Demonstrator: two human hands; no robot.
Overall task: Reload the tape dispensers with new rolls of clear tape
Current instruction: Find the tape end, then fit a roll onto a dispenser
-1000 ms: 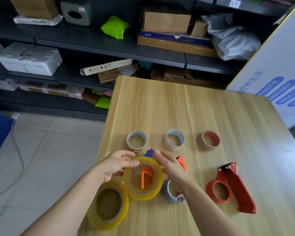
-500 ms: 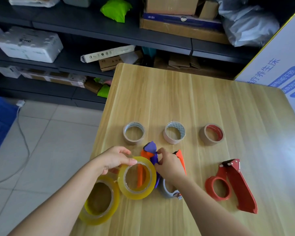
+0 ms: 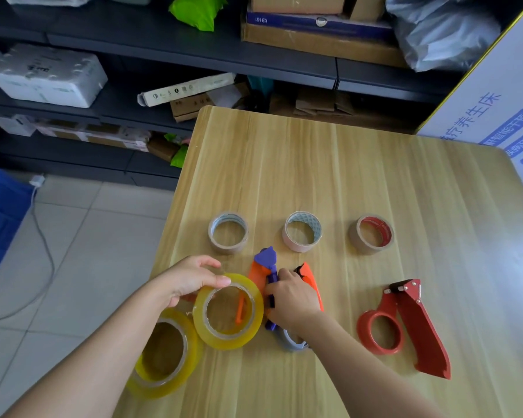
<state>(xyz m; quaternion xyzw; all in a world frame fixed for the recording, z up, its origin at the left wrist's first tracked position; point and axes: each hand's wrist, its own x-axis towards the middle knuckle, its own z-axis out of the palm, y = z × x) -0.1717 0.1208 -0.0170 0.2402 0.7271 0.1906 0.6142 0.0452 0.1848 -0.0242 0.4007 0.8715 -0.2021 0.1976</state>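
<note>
My left hand (image 3: 191, 279) holds a yellowish clear tape roll (image 3: 255, 321) by its top rim, tilted up above the wooden table (image 3: 344, 182). An orange and purple tape dispenser (image 3: 264, 267) lies just right of that roll, and my right hand (image 3: 292, 297) grips its body. A second clear roll (image 3: 191, 366) lies flat at the table's near left edge. A red tape dispenser (image 3: 411, 324) lies empty on the right. A grey ring (image 3: 289, 342) shows under my right wrist.
Three nearly used-up tape cores stand in a row further back: left (image 3: 228, 233), middle (image 3: 302, 232), right (image 3: 372, 235). Dark shelves (image 3: 163, 49) with boxes stand behind the table. A white printed box (image 3: 495, 95) is at the right. Tiled floor lies left.
My right hand has left the roll and closed on the orange dispenser. The left hand has shifted the held roll slightly left and down, beside the dispenser.
</note>
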